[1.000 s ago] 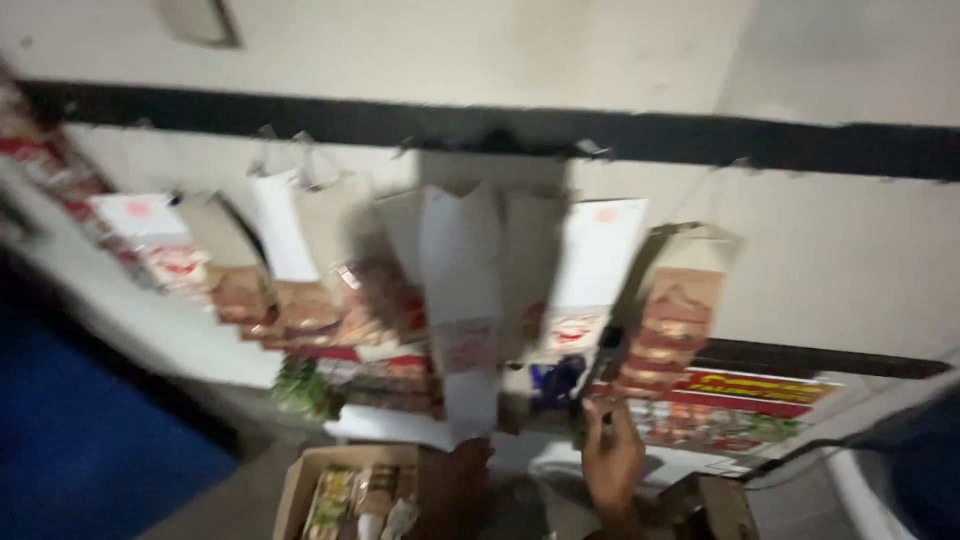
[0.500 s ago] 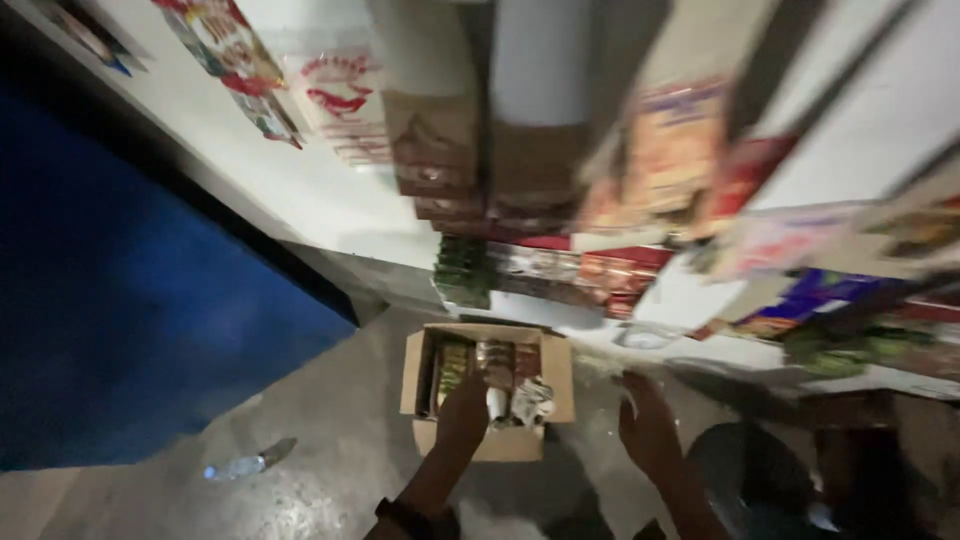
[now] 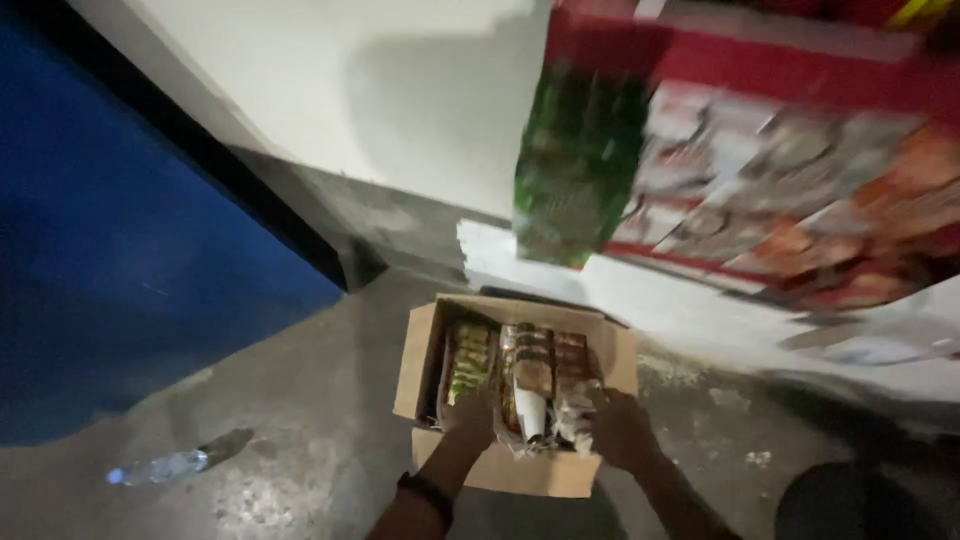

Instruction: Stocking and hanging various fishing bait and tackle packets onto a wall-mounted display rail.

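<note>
An open cardboard box (image 3: pixel 420 345) sits on the grey concrete floor, filled with several packets (image 3: pixel 528 365) standing in rows. My left hand (image 3: pixel 468 415) reaches into the near left part of the box and rests on the packets there. My right hand (image 3: pixel 618 428) is in the near right part, fingers curled around packets at the box's edge. Whether either hand has a packet lifted is too blurred to tell.
Hanging strips of red, green and orange packets (image 3: pixel 740 190) cover the wall at upper right. A white wall (image 3: pixel 330 90) rises behind the box, a blue panel (image 3: pixel 110 250) stands at left. A plastic bottle (image 3: pixel 160 466) lies on the floor at lower left.
The view has swung down from the hanging packet strips to the floor box. Both hands dropped from the wall display and now reach into the box.
</note>
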